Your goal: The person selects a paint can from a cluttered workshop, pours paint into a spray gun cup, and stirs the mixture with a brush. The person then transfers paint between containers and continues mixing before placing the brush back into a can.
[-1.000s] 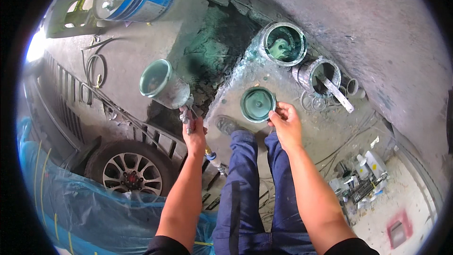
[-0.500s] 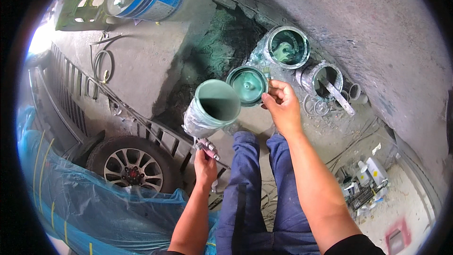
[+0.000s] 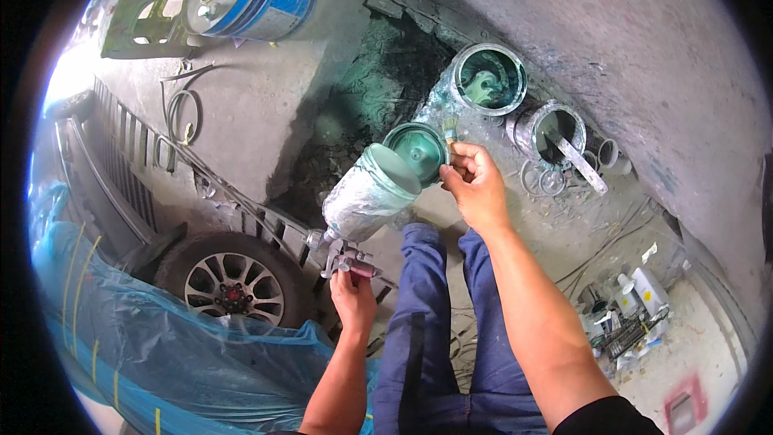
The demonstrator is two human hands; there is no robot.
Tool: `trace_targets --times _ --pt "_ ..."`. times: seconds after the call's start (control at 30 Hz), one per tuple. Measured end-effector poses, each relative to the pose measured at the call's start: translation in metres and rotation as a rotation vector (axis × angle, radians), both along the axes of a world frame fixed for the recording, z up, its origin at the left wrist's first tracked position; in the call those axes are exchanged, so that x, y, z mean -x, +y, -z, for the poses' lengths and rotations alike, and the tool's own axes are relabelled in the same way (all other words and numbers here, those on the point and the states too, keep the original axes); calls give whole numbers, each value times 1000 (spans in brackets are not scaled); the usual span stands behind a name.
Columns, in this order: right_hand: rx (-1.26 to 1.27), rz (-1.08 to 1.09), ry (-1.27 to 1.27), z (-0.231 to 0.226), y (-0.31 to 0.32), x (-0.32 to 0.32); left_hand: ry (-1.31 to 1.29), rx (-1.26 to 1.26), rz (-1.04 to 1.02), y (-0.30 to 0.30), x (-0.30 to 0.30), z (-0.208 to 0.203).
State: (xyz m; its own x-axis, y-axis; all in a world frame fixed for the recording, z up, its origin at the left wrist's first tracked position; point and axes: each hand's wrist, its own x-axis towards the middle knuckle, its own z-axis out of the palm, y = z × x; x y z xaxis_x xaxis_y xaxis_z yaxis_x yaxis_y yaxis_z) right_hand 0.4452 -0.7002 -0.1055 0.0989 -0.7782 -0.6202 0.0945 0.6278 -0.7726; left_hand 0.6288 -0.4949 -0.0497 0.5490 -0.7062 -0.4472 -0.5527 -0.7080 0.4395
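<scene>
The left hand point(image 3: 353, 300) grips the spray gun point(image 3: 346, 258) closely, its cup point(image 3: 362, 200) tilted above the floor point(image 3: 250, 125); the right hand point(image 3: 478, 185) pinches the lid point(image 3: 420, 155) near the rim; further tipping could spill any contents.

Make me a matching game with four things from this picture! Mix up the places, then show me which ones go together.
Things:
1. Spray gun with a big cup
2. Round lid, coated green inside
3. Flat stirring stick
4. Spoked car wheel

Places:
A. Leaning in an open pot
B. Held in the right hand
C. Next to the blue plastic sheet
D. Held in the left hand

Right pairs: 1-D, 2-B, 3-A, 4-C
</scene>
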Motion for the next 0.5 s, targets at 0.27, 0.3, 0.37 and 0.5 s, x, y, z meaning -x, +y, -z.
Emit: trace_targets --times 0.27,0.3,0.37,0.5 --pt "-12 -14 60 7 5 3 -74 -7 29 -7 13 -11" --pt "-12 -14 56 7 6 3 -72 -11 26 -5 13 -11" --pt "-9 -9 43 9 8 3 -67 -19 21 -2 12 -9" --pt "-11 -7 28 12 10 2 -40 18 15 -6 13 -10"
